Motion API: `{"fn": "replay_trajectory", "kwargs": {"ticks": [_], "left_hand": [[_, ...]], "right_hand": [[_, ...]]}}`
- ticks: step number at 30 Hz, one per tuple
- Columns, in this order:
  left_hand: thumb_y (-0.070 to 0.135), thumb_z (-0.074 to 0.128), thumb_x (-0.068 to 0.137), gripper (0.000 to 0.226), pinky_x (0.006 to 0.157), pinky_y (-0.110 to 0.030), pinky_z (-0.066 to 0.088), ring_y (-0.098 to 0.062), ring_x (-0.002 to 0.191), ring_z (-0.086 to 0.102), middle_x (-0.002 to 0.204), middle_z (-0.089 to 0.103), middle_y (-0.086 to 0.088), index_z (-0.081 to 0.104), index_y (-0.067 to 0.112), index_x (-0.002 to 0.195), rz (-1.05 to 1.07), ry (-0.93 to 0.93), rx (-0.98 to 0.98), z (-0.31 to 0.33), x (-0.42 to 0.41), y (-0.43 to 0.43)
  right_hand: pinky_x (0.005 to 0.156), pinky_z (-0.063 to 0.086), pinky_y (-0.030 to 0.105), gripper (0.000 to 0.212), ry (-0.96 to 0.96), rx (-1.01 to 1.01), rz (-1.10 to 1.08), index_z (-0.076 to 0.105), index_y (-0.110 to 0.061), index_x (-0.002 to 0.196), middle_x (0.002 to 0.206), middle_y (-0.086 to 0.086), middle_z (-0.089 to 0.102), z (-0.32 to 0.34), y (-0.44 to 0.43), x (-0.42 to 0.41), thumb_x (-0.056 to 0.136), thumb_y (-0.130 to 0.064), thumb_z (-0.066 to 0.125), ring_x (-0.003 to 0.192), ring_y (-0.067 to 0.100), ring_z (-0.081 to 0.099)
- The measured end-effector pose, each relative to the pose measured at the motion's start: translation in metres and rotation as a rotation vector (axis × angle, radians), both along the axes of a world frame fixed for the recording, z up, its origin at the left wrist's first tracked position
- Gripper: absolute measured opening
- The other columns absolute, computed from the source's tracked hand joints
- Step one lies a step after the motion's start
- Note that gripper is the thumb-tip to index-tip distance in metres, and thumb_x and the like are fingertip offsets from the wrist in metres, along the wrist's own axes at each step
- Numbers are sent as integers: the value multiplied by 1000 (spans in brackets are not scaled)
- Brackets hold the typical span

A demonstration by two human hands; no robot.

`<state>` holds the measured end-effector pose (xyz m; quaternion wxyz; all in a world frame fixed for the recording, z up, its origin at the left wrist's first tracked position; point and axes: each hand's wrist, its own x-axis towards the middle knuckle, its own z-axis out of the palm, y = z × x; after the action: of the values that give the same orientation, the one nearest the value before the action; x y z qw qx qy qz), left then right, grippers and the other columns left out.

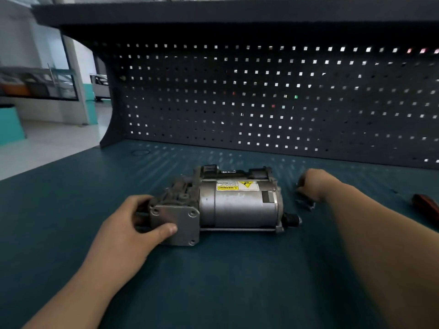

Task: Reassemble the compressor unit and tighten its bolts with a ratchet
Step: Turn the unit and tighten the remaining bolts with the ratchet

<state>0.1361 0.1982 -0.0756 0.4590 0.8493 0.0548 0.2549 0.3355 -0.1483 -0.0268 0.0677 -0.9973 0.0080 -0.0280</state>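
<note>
The grey compressor unit (pixel 228 203) lies on its side in the middle of the teal bench, yellow warning label facing up. My left hand (pixel 133 224) grips its left end, with the thumb pressed on the square end plate (pixel 178 222). My right hand (pixel 313 184) is to the right of the unit, fingers curled down over a small group of loose bolts (pixel 306 204) on the bench. Motion blur hides whether the fingers hold a bolt.
A red-handled tool (pixel 425 207) lies at the right edge of the bench. A dark pegboard back wall (pixel 261 96) rises behind the bench, under an overhanging shelf. A thin ring (pixel 140 152) lies at the back left. The workshop floor opens to the left.
</note>
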Motion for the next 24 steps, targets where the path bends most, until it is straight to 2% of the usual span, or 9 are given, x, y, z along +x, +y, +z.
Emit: {"fn": "replay_trajectory", "kwargs": {"ticks": [2,3,7,8,10,12,14,17,24], "left_hand": [[40,87,59,51,65,-14,40,17,79,58,86,60,42,51,59,90,0,0,-7,1,1,1],[40,86,58,51,66,-15,40,17,79,59,86,62,38,51,59,91,-1,2,-11,1,1,1],[38,86,60,49,66,-15,40,18,79,59,85,66,30,53,52,94,-12,13,-24,1,4,-1],[38,86,60,48,66,-15,40,18,79,59,86,65,34,53,51,94,-17,10,-23,1,4,-1],[37,85,61,48,66,-15,40,18,80,59,88,61,41,54,50,94,-19,8,-26,2,3,-2],[37,85,60,48,66,-15,41,16,79,60,89,61,41,55,49,96,-16,4,-31,1,4,-1],[38,85,60,49,66,-16,42,15,79,61,90,62,39,55,49,96,-13,0,-28,0,5,-1],[43,84,58,51,67,-18,43,14,80,61,92,63,37,54,53,98,-8,-2,-21,-1,5,1],[39,85,60,49,69,-18,44,13,81,61,91,63,36,54,52,96,-11,3,-22,-1,5,0]], "right_hand": [[78,47,29,24,-56,33,-18,70,-3,100,104,15,67,4,-7,8,93,-24,60,95,30,61],[74,45,28,20,-145,211,-63,68,-4,91,96,15,65,7,-11,11,93,-23,60,88,29,60],[68,55,34,23,-300,1578,-315,48,-13,74,74,7,50,12,-26,13,97,-16,52,64,22,51],[77,55,36,23,-279,1689,-339,47,-14,76,75,5,49,12,-29,15,99,-17,48,66,19,52],[87,50,37,18,-245,1431,-369,50,-12,83,80,6,51,10,-29,23,99,-14,45,71,21,53],[79,45,32,13,-192,721,-322,61,-3,99,97,15,63,3,-31,32,96,-11,51,86,32,59],[76,41,31,29,-140,338,-265,60,3,114,117,22,62,-5,-29,42,95,-18,54,100,36,59],[83,43,33,33,-44,164,-104,61,-4,117,121,18,61,-13,-15,44,98,-29,52,104,33,57],[78,39,32,26,-30,105,-52,58,-3,109,117,19,60,-18,-15,34,99,-23,45,89,28,50]]}}
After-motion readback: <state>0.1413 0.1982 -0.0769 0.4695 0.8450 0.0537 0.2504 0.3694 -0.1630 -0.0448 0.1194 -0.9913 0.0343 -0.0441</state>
